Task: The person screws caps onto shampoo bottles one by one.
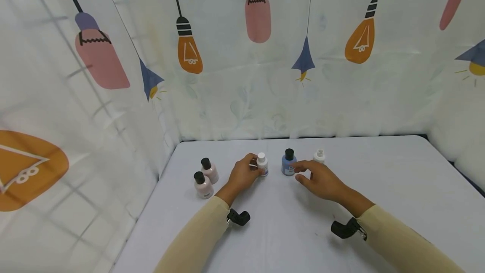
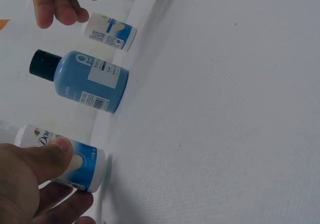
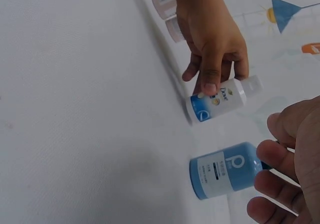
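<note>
My left hand grips a small white Dove bottle with a white cap, thumb across its blue-and-white label; the bottle is upright, its base right at the tabletop. To its right stands a blue bottle with a black cap and pale label. My right hand hovers beside the blue bottle, fingers loosely bent and apart; in the right wrist view its fingers overlap the black cap. Behind the right hand is a second white bottle, its narrow ribbed neck showing and its lower part hidden by the hand.
Two pale pink bottles with black caps, the nearer pink bottle and the farther pink bottle, stand left of my left hand. White table lies beneath everything. A white curtain with printed lamps borders the back and sides.
</note>
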Motion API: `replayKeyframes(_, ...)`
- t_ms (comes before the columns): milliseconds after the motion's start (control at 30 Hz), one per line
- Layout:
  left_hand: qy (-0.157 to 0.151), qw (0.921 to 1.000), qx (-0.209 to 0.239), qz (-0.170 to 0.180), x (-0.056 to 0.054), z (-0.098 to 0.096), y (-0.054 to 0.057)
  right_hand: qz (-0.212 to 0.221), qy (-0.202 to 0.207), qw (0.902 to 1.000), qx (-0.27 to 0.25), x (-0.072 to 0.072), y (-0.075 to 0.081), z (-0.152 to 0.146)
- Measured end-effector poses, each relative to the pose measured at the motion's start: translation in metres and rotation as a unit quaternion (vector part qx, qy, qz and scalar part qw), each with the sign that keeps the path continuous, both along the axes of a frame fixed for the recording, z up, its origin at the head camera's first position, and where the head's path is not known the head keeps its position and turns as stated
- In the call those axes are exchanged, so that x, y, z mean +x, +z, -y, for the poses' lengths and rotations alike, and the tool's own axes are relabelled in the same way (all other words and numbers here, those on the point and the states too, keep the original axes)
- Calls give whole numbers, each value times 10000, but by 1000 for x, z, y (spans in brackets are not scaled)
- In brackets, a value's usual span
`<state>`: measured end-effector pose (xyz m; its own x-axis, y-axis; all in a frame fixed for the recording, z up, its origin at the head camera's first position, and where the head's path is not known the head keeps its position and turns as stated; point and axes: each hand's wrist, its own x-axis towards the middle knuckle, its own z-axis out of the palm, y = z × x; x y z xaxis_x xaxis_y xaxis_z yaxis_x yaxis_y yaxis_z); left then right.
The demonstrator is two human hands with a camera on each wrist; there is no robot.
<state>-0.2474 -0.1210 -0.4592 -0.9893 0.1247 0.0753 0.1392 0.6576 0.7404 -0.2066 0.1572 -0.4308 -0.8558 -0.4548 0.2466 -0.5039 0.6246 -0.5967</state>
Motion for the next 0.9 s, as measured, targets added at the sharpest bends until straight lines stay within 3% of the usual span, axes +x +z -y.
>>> replayKeyframes(400,232,9996,6,-137,-5,-2,-3,39,-235,9997,36,4,-2,-12)
replayKeyframes(900,215,9998,15,-54,-6,-1,-4,39,-522,9985,176,7,-5,-26)
